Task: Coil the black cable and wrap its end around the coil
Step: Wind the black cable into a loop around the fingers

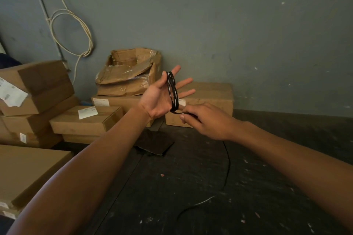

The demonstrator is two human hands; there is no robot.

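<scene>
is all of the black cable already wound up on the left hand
No, several loops sit around the open left hand, but a long tail of the black cable trails from the right hand down across the dark table.

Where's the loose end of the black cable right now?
In the head view, the uncoiled part of the black cable trails down from the right hand and lies across the dark table, lower centre; its tip isn't clearly visible.

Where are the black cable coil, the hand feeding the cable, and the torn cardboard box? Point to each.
black cable coil (172,91): head view, on the strands crossing the open left palm.
right hand (206,122): head view, on the back of the hand.
torn cardboard box (128,72): head view, on its crumpled front flap.
</scene>
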